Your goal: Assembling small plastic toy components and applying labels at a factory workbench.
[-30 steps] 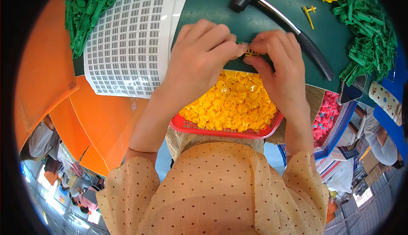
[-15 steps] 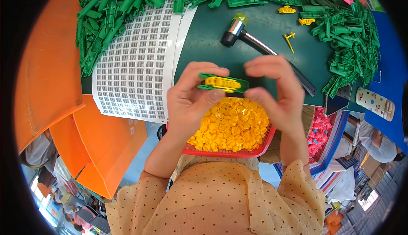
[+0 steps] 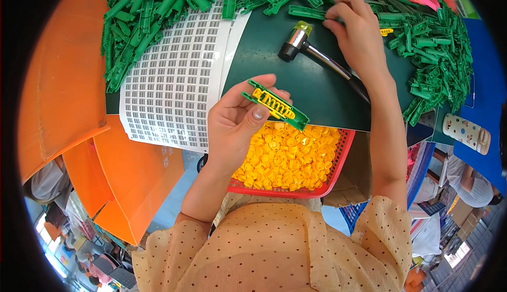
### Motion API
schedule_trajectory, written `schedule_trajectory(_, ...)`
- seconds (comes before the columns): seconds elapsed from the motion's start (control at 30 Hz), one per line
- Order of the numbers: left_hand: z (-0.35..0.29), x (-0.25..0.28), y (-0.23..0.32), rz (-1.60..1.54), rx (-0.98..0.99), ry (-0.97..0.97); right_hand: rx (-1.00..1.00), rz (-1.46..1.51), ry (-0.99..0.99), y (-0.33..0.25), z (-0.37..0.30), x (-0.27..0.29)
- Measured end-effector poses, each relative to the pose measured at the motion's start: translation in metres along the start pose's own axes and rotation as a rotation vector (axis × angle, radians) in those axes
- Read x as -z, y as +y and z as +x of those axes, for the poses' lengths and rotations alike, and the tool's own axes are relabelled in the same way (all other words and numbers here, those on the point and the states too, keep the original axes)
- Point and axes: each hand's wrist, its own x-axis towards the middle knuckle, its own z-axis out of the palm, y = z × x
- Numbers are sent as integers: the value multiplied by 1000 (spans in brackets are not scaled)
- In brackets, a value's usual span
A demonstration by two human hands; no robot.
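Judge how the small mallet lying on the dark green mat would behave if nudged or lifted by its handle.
The mallet has a round, barrel-shaped head, so a sideways nudge would probably rock or roll it a little. The head looks bulkier than the slim metal shaft, so it would likely feel head-heavy and dip. The shaft looks shiny, so possibly slippery. The right hand rests beside it.

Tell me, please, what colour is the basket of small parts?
Red basket, seen in the head view.

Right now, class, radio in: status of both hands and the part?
Left hand grips green clip with yellow insert. Right hand on green pieces beyond the hammer. Nothing between them.
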Motion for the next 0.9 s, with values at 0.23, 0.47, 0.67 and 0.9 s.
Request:
schedule_trajectory(0.23,3,-2,1,-33,-19,9,-206,367,-82,-40,-37,55)
schedule_trajectory(0.47,1,-7,9,83,-91,-62,-22,421,-128,-76,-54,76)
schedule_trajectory(0.67,-5,-15,4,-70,-9,-55,-393,1262,85,-99,-73,59)
schedule_trajectory(0.9,-10,-18,3,-140,26,-48,-477,1660,161,-108,-82,36)
